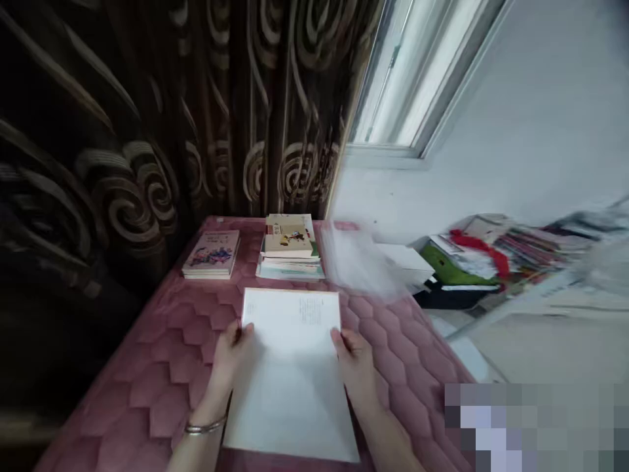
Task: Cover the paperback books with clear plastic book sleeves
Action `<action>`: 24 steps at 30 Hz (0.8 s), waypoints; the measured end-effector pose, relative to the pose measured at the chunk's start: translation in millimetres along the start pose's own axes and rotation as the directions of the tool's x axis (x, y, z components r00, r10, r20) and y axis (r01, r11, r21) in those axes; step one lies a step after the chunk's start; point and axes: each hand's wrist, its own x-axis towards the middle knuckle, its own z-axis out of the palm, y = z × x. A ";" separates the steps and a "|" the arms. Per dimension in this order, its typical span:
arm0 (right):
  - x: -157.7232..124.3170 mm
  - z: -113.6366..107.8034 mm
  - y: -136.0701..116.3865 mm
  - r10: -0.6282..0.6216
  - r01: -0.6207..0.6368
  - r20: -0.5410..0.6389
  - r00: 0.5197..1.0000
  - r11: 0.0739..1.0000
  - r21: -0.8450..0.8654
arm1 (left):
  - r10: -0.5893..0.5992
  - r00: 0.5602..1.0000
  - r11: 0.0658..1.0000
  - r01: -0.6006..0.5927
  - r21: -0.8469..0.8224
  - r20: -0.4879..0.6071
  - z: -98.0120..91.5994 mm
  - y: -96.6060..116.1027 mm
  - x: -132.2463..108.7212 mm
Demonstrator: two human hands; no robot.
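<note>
From my end of the head camera, I have the white page (292,387) on the near side of the central book stack (289,252), above the pink quilted surface (170,357). Both hands grip its side edges: the left hand (234,351) and the right hand (354,357) each show a thumb on top, with the other fingers mostly hidden. Whether this is a loose sheet or a book cover I can't tell, and the small print near its top is too soft to read. A bracelet (205,427) circles the left wrist.

To the stack's left, well apart, lie the pink-covered books (211,252). Just to its right, a pale blur (361,259) crowds that side; I can't make out what it is. Farther right of the stack sits a heap of papers and cloth (472,252), its far end smeared. The patterned curtain (236,111) hangs behind the stack, with the window (417,72) up and to the right, its top cut off. Coarse squares (535,429) mask the corner to the stack's near right, and both forearms run out of frame.
</note>
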 end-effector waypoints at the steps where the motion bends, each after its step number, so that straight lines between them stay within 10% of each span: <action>1: -0.8 0.6 -1.9 -0.002 0.002 -0.019 1.000 1.000 0.000 | 0.000 1.000 1.000 0.000 -0.001 -0.001 -0.2 0.0 -1.1; 14: -1.4 8.0 6.1 0.022 -0.019 -0.072 0.997 0.999 0.037 | 0.087 0.996 0.994 -0.087 0.069 0.017 -3.8 -18.6 5.0; 24: 13.4 5.0 7.6 -0.111 0.086 -0.034 0.993 0.901 -0.425 | 0.155 0.985 0.980 -0.163 0.115 0.075 -2.7 -29.1 15.3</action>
